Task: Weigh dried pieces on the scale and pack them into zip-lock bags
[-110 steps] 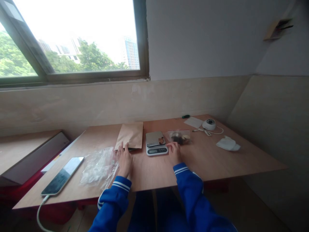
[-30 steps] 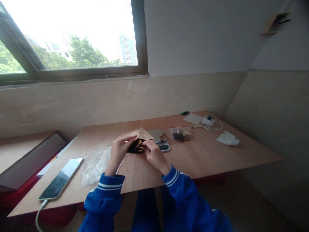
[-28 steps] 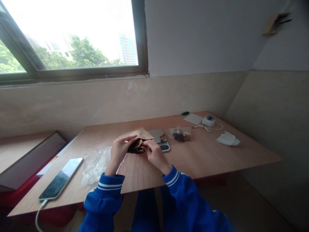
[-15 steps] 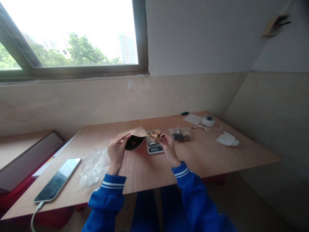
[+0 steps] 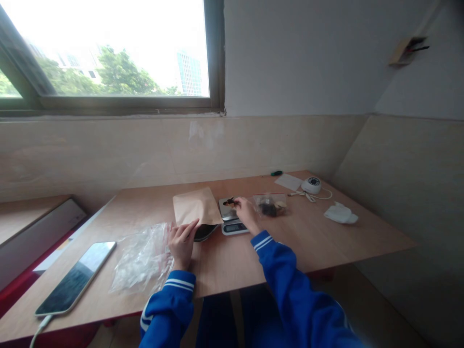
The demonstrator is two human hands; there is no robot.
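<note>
My left hand (image 5: pixel 182 242) is closed on the near, open edge of a brown kraft paper bag (image 5: pixel 195 203), which lies on the table with its dark mouth facing me. To the right of the bag stands a small kitchen scale (image 5: pixel 229 228) with a metal plate and a dark display. Over the plate, my right hand (image 5: pixel 247 215) pinches a dried brown piece (image 5: pixel 230 201), with dark and yellowish parts. Its exact kind cannot be made out, and my fingers cover part of it.
Beside the scale lies a clear zip bag (image 5: pixel 270 205) with dark and pale contents. Crumpled clear plastic bags (image 5: pixel 143 258) and a charging phone (image 5: pixel 78 278) are at left. At right are a white dome camera (image 5: pixel 311 185), a crumpled white tissue (image 5: pixel 340 213) and a green-handled tool (image 5: pixel 276 173).
The paper bag, raised and tilted in my left hand before, has come down flat on the table. My right hand has moved slightly left over the scale; less of the brown clump shows.
</note>
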